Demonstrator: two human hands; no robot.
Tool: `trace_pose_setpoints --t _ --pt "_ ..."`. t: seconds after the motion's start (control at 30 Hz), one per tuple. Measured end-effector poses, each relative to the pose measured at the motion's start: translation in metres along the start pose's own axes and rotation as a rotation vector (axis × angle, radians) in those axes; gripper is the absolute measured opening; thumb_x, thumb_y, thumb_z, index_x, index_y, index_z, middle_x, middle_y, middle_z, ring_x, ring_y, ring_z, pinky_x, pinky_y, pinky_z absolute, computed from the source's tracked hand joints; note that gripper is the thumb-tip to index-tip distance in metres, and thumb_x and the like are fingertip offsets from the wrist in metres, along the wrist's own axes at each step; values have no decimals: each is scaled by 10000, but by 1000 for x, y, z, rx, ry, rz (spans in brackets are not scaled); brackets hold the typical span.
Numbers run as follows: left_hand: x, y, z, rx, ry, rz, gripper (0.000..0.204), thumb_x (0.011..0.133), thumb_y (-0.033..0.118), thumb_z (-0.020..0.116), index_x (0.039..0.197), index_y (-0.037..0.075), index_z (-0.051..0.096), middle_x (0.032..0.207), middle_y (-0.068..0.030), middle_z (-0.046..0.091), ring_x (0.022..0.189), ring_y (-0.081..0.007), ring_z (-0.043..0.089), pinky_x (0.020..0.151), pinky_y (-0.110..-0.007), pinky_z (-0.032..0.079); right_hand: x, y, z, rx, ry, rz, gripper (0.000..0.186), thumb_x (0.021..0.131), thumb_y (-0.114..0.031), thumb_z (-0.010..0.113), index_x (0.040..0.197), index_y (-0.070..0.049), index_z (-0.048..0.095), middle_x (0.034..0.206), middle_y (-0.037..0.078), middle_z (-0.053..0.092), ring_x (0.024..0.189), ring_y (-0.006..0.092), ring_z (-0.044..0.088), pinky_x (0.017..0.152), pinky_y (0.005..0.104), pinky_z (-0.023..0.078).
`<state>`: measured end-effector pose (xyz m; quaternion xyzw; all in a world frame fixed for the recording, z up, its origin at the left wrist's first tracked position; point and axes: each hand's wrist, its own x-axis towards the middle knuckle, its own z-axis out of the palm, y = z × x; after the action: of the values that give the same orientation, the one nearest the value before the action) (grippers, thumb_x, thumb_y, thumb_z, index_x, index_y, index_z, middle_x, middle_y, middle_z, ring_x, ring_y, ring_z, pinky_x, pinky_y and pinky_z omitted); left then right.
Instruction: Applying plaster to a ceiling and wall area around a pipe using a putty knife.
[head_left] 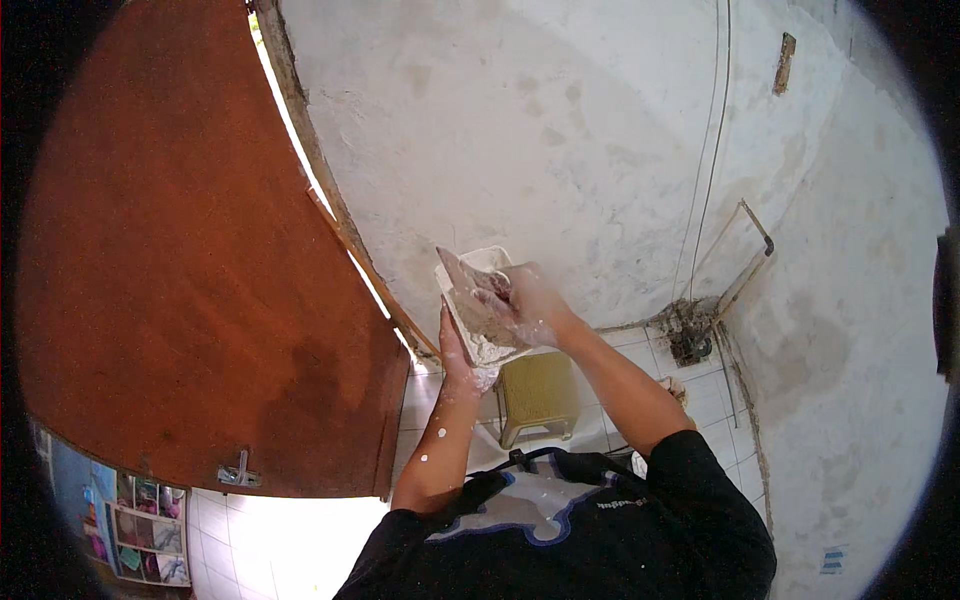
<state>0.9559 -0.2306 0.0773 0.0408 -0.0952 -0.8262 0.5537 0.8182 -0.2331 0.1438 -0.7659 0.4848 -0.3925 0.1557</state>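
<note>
Both arms reach forward, in front of a patchy white wall (pixel 520 130). My left hand (pixel 460 362), dusted white, is closed around the side and underside of a pale shallow tub (pixel 490 253) that is smeared inside with white paste (pixel 487 349). My right hand (pixel 525 303) grips a flat plastering trowel (pixel 468 283), its fingers wrapped round the handle side. The trowel's blade lies tilted over the tub and covers much of its inside. How the handle is shaped is hidden by my fingers.
A yellowish plastic stool (pixel 538 388) stands on the white tiles below my hands. To the left is a large brown door (pixel 220 260) with a metal latch (pixel 239 470). Bent pipes (pixel 768 245) and a dark broken patch (pixel 690 340) sit in the right corner.
</note>
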Motion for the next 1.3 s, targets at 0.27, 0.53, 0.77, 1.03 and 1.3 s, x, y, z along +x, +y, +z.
trace_pose_setpoints --t 0.27,0.53,0.77,1.03,1.3 --pt "-2 7 -9 190 82 156 536 952 503 412 1301 104 488 1213 -93 573 1079 -286 570 930 -470 477 -7 26 -18 -41 66 -143 327 791 -256 686 755 56 598 673 262 566 635 422 557 612 445 444" --pt "-10 1 -2 190 94 113 532 954 500 408 1315 117 484 1248 -92 559 1108 -295 560 959 -469 465 29 5 -24 -41 -5 4 320 845 -264 611 907 48 638 689 225 594 632 318 631 615 399 479" --pt "-3 10 -11 296 106 175 545 960 509 376 1320 111 472 1257 -112 546 1121 -301 551 962 -467 457 -20 19 8 385 43 -100 349 776 -269 713 790 63 605 622 242 518 520 308 383 532 395 395" --pt "3 0 -8 239 150 120 534 957 505 395 1307 111 483 1236 -101 565 1097 -295 567 938 -467 473 13 4 -36 -13 20 100 296 846 -237 638 907 53 644 763 226 637 616 326 572 636 360 484" --pt "5 1 -12 245 85 182 527 960 488 416 1303 94 486 1216 -93 574 1091 -280 572 950 -438 469 -4 11 -30 -34 109 138 235 805 -148 635 746 75 591 687 272 559 668 454 552 615 456 447"
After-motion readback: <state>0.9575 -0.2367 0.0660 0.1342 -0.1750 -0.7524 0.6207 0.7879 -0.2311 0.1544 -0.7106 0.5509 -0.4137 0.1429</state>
